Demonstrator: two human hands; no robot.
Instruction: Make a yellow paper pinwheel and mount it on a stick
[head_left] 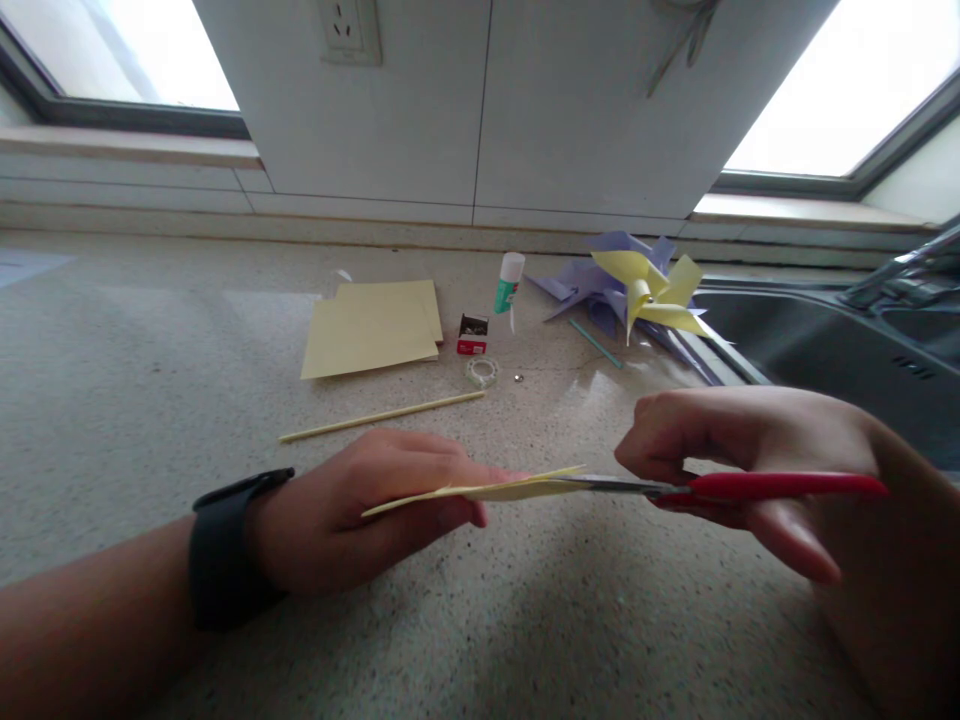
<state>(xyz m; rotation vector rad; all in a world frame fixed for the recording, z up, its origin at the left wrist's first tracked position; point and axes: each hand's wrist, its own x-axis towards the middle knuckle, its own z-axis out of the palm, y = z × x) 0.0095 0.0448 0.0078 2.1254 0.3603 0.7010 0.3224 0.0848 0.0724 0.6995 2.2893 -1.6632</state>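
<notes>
Between the thumb and fingers of my left hand (382, 495) is a piece of yellow paper (517, 489), seen almost edge-on above the counter. My right hand (739, 440) is closed around the red handles of a pair of scissors (780, 486). The scissors' metal blades point left and meet the paper's right end, where its layers part slightly. How far the blades reach into the paper is hard to see. A yellow stick (382, 417) lies on the counter just beyond my left hand.
Behind my hands lie stacked yellow sheets (367, 332), a small red box (472, 335), a tape roll (481, 373) and a glue stick (509, 283). Purple and yellow paper pinwheels (646, 290) and a thin teal stick (595, 343) sit near the metal sink (795, 345) at right.
</notes>
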